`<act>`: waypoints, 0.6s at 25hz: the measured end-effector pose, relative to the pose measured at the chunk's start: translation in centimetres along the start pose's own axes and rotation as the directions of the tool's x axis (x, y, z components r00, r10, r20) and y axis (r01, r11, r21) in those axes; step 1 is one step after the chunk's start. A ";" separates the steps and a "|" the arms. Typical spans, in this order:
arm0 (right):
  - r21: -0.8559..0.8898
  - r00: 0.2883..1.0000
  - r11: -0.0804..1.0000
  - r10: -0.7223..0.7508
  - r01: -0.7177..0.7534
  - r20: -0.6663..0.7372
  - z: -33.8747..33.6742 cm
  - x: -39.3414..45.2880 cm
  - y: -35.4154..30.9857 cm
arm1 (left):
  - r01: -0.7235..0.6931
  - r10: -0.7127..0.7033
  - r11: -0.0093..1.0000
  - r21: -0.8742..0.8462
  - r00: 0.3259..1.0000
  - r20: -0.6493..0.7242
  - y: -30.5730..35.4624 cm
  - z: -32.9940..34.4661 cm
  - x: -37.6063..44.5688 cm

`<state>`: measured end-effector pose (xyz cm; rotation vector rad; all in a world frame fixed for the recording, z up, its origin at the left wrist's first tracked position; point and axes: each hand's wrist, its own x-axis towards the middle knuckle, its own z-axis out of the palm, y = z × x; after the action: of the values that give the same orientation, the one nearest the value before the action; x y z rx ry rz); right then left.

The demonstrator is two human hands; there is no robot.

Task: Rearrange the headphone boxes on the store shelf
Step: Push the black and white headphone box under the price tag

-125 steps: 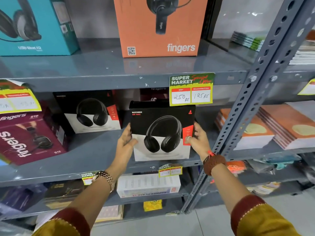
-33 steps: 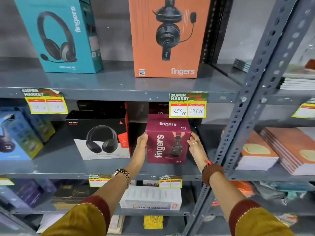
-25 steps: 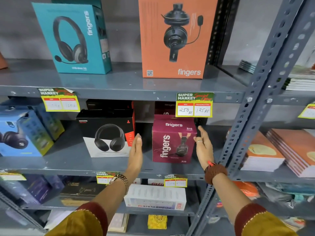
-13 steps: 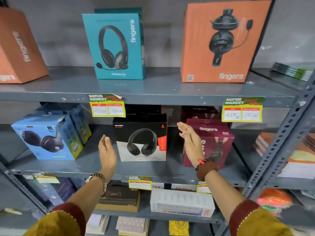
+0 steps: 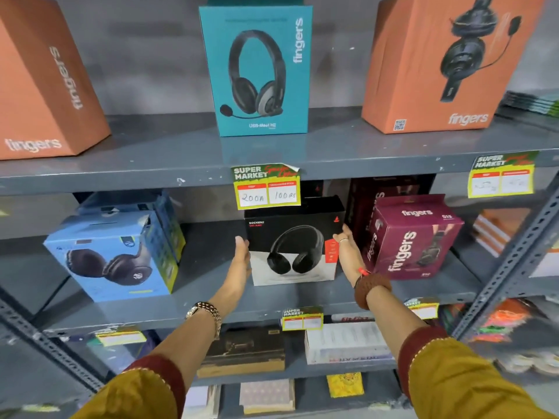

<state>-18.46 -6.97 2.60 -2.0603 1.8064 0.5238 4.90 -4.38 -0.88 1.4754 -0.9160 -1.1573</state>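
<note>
A black headphone box (image 5: 290, 234) stands upright on the middle shelf (image 5: 205, 303), under a price tag. My left hand (image 5: 242, 258) lies flat against its left side and my right hand (image 5: 348, 252) against its right side, so the box is clasped between them. To its right stands a maroon "fingers" box (image 5: 414, 237), turned at an angle, with more dark boxes behind it. A blue headphone box (image 5: 115, 255) sits at the left of the same shelf.
On the upper shelf stand a teal headset box (image 5: 257, 71) and two orange "fingers" boxes (image 5: 429, 71) (image 5: 39, 86). A perforated steel post (image 5: 514, 267) rises at the right, with stacked notebooks beyond it. Flat boxes and packets fill the lower shelves.
Both hands left the maroon box, swung left and closed in on the sides of the black box. My view shifted left, so the blue box and the left orange box came into sight.
</note>
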 end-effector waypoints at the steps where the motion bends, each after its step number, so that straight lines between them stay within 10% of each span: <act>1: -0.128 1.000 0.992 -0.009 0.009 0.001 0.4 -0.5 -0.3 | 0.000 0.000 1.000 -0.004 1.000 0.000 -0.2 -0.4 0.0; 5: -0.332 1.000 0.943 0.023 -0.016 0.019 1.0 -1.2 -0.8 | -0.002 0.002 1.000 -0.012 1.000 0.008 -0.4 -1.2 -0.5; 15: -0.176 0.991 0.976 0.124 -0.130 -0.046 0.7 -0.6 -0.7 | 0.025 -0.026 0.998 0.055 1.000 0.009 -1.2 -1.7 0.3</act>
<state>-17.82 -6.02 2.31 -2.0888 1.9864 0.7131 6.55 -3.98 -2.07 1.5307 -0.9449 -1.1674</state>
